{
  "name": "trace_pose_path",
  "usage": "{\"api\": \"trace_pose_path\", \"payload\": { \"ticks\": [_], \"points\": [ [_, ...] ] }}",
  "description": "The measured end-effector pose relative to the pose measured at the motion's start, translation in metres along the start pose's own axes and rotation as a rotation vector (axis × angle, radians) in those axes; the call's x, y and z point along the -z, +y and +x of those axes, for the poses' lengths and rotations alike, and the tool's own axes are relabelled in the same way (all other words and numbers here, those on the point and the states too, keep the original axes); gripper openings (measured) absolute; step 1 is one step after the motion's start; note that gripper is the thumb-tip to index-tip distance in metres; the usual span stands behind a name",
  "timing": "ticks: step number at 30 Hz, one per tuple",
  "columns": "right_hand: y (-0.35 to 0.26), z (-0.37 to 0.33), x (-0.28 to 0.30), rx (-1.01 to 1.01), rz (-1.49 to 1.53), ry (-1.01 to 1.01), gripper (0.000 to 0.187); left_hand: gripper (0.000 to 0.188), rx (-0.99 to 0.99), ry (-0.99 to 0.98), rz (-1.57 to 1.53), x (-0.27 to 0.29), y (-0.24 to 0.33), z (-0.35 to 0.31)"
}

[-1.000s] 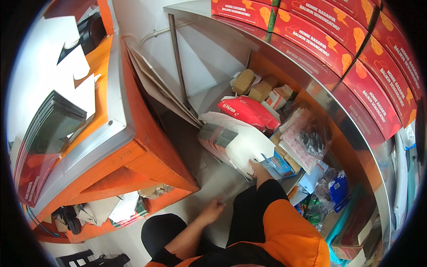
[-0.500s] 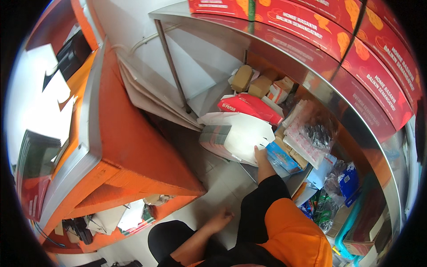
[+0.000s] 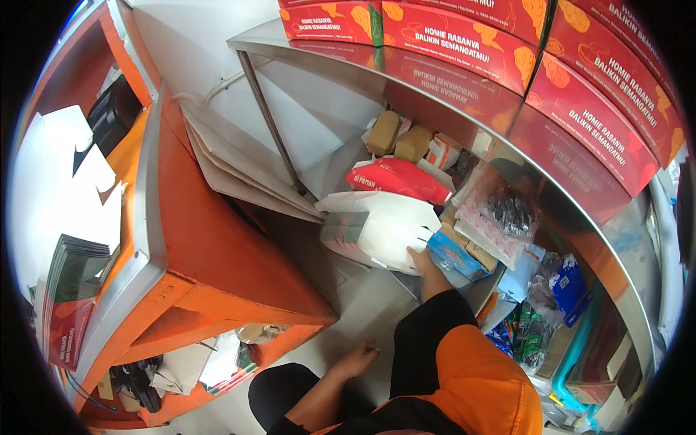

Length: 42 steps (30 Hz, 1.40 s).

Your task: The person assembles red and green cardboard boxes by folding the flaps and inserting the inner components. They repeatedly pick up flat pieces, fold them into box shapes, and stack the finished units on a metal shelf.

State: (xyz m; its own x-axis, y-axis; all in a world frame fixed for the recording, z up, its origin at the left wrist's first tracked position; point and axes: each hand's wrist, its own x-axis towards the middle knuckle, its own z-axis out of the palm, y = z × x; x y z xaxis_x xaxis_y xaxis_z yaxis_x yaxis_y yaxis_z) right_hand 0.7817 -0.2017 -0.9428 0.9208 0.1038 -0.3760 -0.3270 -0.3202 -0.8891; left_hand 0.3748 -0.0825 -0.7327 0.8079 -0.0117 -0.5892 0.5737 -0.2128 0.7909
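My right hand point(image 3: 418, 259) grips the near right corner of a stack of flat cardboard box blanks point(image 3: 395, 230), white on the upper face with grey printed edges. The thumb side shows on top; the other fingers are mostly hidden. The stack rests at the front of the low shelf, beside a blue box point(image 3: 455, 255) and in front of a red carton point(image 3: 399, 179). My left hand point(image 3: 357, 360) hangs between my knees with its fingers curled in, and nothing shows in it.
Red printed boxes point(image 3: 442, 35) line the metal tabletop point(image 3: 319, 49) above the shelf. An orange counter point(image 3: 217, 254) stands at left, with large cardboard sheets point(image 3: 228, 170) leaning beside it. Plastic packets point(image 3: 525, 326) and a turquoise tube-like frame point(image 3: 569, 362) lie at right.
The view has shifted a little, bringing more of the red boxes above into sight. My right hand stays on the stack's corner, and my left hand remains curled between my knees.
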Motion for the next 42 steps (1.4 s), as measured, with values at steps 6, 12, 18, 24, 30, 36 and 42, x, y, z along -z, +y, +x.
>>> {"api": "trace_pose_path", "payload": {
  "ticks": [6, 12, 18, 24, 30, 36, 42],
  "points": [
    [-0.082, -0.108, -0.050, -0.401, -0.007, 0.070, 0.074, 0.070, 0.123, 0.011, -0.100, -0.008, -0.023, -0.002],
    [-0.008, -0.035, -0.039, -0.312, 0.303, -0.278, 0.054, 0.070, 0.017, 0.045, 0.165, -0.008, -0.038, 0.011],
    [-0.003, -0.035, -0.018, -0.252, 0.354, -0.371, 0.052, 0.061, -0.167, 0.057, 0.221, -0.036, -0.116, 0.067],
    [-0.028, -0.038, 0.005, -0.180, 0.390, -0.574, 0.065, 0.047, -0.232, -0.039, 0.682, -0.005, -0.092, 0.092],
    [-0.077, -0.084, -0.024, -0.208, 0.279, -0.514, 0.066, 0.042, -0.157, 0.308, 0.091, 0.038, 0.006, -0.006],
    [-0.091, -0.105, -0.037, -0.200, 0.249, -0.486, 0.067, 0.038, -0.780, 0.096, -0.246, 0.069, 0.127, -0.214],
    [-0.090, -0.121, -0.046, -0.231, 0.229, -0.474, 0.068, 0.032, -1.123, 1.398, -0.169, 0.117, 0.148, -0.460]
  ]
}}
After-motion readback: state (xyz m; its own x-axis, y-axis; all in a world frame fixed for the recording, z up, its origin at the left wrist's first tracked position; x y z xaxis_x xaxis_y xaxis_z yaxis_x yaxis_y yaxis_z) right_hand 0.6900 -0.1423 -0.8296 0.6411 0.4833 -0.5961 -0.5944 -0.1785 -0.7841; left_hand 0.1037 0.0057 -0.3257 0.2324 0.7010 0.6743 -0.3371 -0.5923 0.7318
